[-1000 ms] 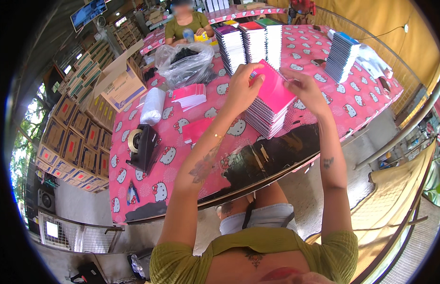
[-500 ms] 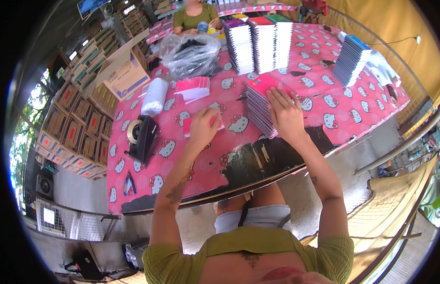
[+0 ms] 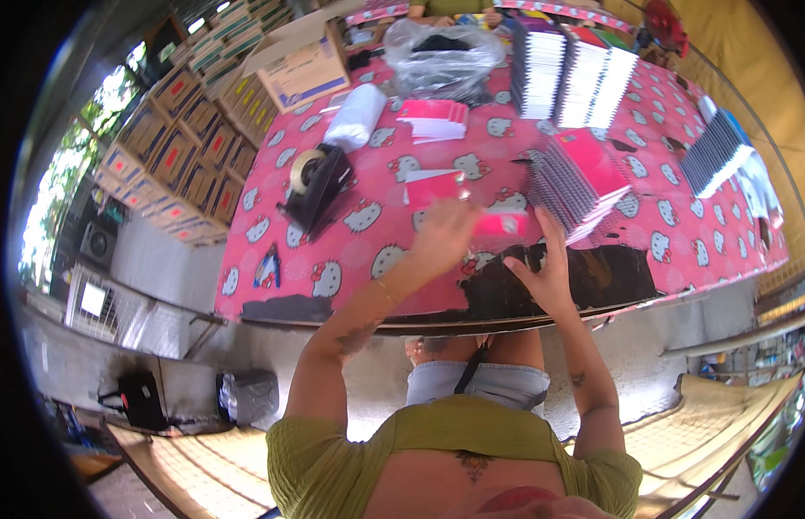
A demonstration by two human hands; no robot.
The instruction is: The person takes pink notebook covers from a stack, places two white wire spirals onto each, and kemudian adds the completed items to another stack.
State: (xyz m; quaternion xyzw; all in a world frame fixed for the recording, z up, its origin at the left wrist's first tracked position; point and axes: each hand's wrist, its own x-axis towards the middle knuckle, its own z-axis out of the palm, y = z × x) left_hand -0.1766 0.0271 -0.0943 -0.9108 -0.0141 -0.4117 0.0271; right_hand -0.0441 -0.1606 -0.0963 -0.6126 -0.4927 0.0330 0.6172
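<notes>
A small pink card (image 3: 503,223), smeared by motion, juts out from the fingers of my left hand (image 3: 447,232). My right hand (image 3: 545,270) has its thumb and fingers spread, with nothing in them. Its fingertips are beside the near end of a stack of spiral notebooks (image 3: 593,160) with pink covers. Just beyond my left hand lie more pink cards (image 3: 432,188) with white edges. A thicker pile of pink-topped cards (image 3: 434,117) rests farther back.
Tall piles of spiral notebooks (image 3: 541,73) stand at the back, and blue-covered notebooks (image 3: 718,160) lean at the right. Leftward are a black tape dispenser (image 3: 320,195), a white plastic roll (image 3: 356,117) and a cardboard box (image 3: 300,65). A clear plastic bag (image 3: 441,65) is near another person.
My left hand has moved right with a pink card from the small pile. My right hand has come off the notebook stack's top and toward me. The view has shifted left.
</notes>
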